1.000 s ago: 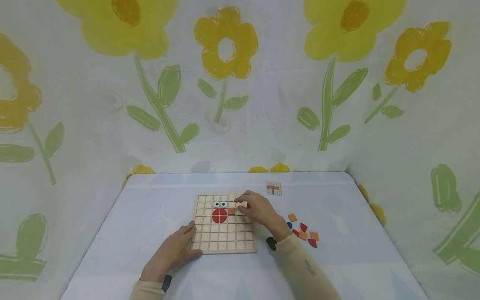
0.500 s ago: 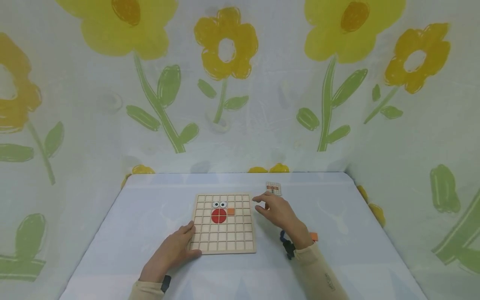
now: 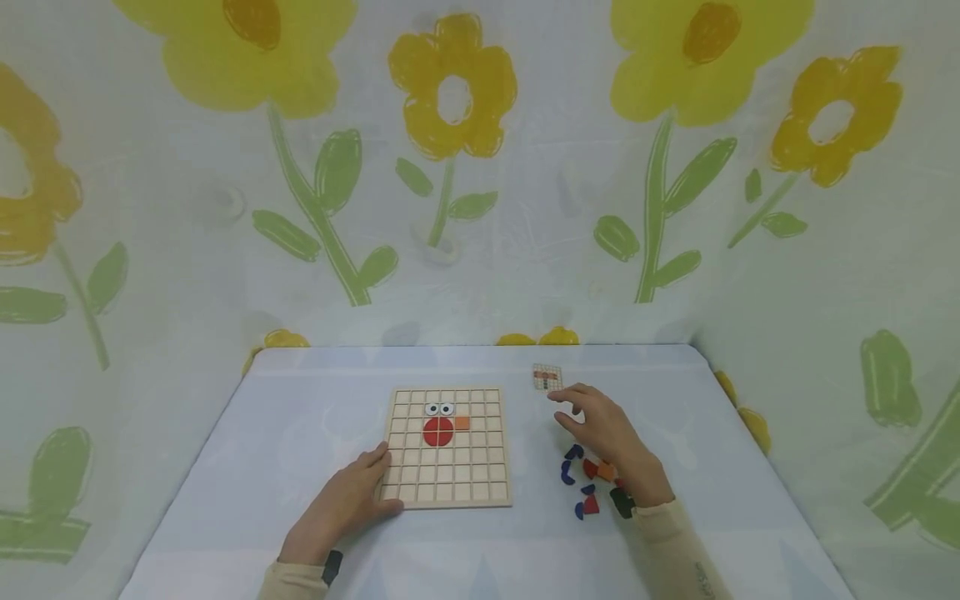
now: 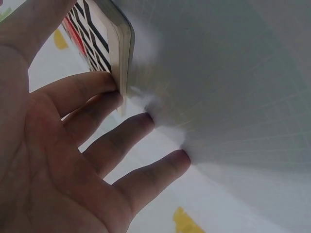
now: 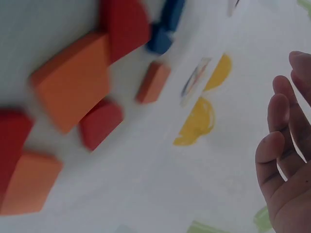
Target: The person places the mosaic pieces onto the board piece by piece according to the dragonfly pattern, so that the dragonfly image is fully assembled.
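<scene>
A wooden grid board [image 3: 468, 479] lies flat on the table. On it sit two round eye pieces [image 3: 439, 409], a red circle [image 3: 438, 432] made of smaller pieces, and an orange square [image 3: 462, 423] at the circle's upper right. My left hand [image 3: 347, 504] rests at the board's left front corner, extended fingers touching its side and the thumb along the front edge. Right of the board, my right hand [image 3: 603, 429] hovers with relaxed, bent fingers and nothing between them. Below it lie loose blue pieces [image 3: 567, 472], red pieces [image 3: 591, 505] and an orange square tile [image 5: 73, 82].
A small pattern card [image 3: 547, 377] lies beyond the board's right rear corner, just past my right fingertips. The pale table [image 3: 247, 475] meets fabric walls printed with yellow flowers [image 3: 452, 92] at the back and sides.
My right hand has left the board's upper right and moved right, over the loose pieces, uncovering several blue and red ones. The left hand and the board stay in place.
</scene>
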Motion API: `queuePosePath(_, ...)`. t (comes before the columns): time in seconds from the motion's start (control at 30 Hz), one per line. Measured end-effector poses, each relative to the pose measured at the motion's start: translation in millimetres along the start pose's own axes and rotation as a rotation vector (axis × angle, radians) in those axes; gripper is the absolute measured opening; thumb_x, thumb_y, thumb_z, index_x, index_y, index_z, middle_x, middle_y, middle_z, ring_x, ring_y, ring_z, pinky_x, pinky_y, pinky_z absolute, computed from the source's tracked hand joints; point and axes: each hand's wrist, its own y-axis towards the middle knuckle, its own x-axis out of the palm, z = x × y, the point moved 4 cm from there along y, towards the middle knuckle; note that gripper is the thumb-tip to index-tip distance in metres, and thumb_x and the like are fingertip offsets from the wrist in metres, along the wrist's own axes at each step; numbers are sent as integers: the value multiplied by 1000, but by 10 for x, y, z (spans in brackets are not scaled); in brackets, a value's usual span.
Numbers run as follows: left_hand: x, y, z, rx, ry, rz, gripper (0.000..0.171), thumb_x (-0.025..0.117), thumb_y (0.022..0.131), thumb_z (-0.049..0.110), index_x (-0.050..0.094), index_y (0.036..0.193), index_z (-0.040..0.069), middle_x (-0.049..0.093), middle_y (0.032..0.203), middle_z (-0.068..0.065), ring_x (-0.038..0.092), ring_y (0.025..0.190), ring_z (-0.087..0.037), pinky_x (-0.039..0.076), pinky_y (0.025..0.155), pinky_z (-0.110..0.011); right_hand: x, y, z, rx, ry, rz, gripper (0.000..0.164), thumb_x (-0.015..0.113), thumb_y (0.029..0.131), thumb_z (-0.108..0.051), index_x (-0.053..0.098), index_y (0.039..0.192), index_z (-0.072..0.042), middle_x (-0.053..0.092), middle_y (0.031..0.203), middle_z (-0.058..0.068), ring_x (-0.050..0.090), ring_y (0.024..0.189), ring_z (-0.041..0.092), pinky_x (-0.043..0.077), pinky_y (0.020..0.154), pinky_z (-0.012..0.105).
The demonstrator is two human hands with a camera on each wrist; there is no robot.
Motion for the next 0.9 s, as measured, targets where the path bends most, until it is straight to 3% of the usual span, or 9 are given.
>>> queuePosePath(0.13,-13,-5,23,0,-8,-3,88,85,81,41,49,147,-4,38,159,-17,38,143,-42,36,117,-54,-36,-67,183,83,26,-54,39,79,90,-18,71,129,-19,67,120,1,57,93,19,54,69,26)
queuePosePath(0.47,-41,-11,28,-10,4,-11,88,85,81,42,49,147,-4,38,160,-17,37,143,-43,36,116,-55,-35,-248,448,214,12,-201,47,76,93,-25,64,138,-20,60,136,9,59,110,27,60,89,47)
queuePosePath(0.77,-63,-34,30,0,-18,3,88,85,81,40,48,147,-4,38,159,-17,37,143,-44,36,116,-56,13,-309,545,254,33,-230,39,76,93,-19,68,131,-20,62,125,3,55,99,21,60,80,34)
queuePosePath(0.9,-47,-34,24,0,-18,-1,88,85,81,40,48,147,-4,38,159,-17,37,143,-43,36,116,-56,38,-312,556,258,15,-232,38,76,93,-18,69,130,-19,63,125,3,56,100,21,61,84,37)
